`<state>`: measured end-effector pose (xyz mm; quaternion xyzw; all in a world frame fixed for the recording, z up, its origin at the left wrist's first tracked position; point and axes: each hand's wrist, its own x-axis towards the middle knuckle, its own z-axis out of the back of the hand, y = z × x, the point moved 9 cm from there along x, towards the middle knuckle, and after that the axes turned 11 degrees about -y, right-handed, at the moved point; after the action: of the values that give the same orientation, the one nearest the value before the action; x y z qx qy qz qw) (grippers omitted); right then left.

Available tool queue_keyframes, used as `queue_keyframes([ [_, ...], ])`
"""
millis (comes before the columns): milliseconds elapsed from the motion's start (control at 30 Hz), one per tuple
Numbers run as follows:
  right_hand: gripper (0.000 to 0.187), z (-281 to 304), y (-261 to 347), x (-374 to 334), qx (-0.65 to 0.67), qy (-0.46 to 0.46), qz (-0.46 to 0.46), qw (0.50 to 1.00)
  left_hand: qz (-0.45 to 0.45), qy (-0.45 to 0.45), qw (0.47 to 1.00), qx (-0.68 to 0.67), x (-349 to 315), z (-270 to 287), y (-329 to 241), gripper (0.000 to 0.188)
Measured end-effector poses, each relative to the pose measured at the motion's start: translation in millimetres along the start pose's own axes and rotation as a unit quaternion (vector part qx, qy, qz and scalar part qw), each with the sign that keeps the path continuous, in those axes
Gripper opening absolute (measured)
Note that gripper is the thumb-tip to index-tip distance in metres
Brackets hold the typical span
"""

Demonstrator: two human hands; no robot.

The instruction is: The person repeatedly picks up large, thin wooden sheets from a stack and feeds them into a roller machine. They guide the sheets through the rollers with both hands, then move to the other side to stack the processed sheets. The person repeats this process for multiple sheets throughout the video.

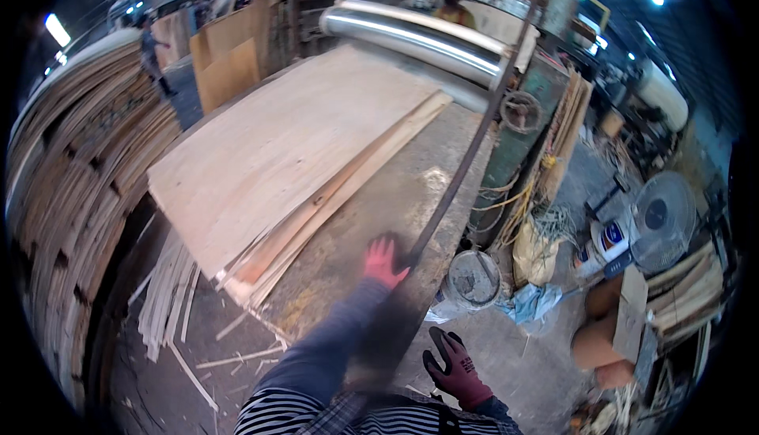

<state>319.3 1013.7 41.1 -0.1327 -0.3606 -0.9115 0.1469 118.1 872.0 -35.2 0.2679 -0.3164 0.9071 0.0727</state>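
My left hand [383,262], in a pink-red glove, reaches out over the worn worktable [379,206], its fingers apart and slightly blurred. Nothing shows in it, and whether it presses on the tabletop I cannot tell. Just to its right runs a long dark bar [468,154] along the table's side. Beyond it lies a stack of thin wood veneer sheets [292,143], with narrower strips [332,206] along its near right edge. My right hand [457,373], in a pink glove with dark fingers, hangs beside the table, fingers spread and holding nothing.
A shiny metal roller [411,42] spans the table's far end, with a handwheel [522,111] nearby. Right of the table stand a bucket [472,278], a sack [538,249] and a fan [662,222]. Tall veneer piles [79,190] fill the left; wood scraps [237,356] litter the floor.
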Motion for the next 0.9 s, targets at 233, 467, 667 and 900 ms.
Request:
queue_keyframes([
  [233,0.054,-7,23,-45,0.022,0.010,0.010,1.000,0.053,-0.009,0.995,0.083,-155,148,47,0.079],
  [467,0.052,-59,79,-84,0.056,0.080,-0.004,0.995,0.046,0.076,0.989,0.118,-220,173,49,0.067],
  [667,0.061,-141,132,-80,0.079,0.152,0.059,0.983,0.137,0.101,0.985,0.008,-245,186,97,0.065],
  [900,0.064,-277,260,-66,0.121,0.205,0.102,0.966,0.294,-0.027,0.954,0.046,-374,393,246,0.062],
])
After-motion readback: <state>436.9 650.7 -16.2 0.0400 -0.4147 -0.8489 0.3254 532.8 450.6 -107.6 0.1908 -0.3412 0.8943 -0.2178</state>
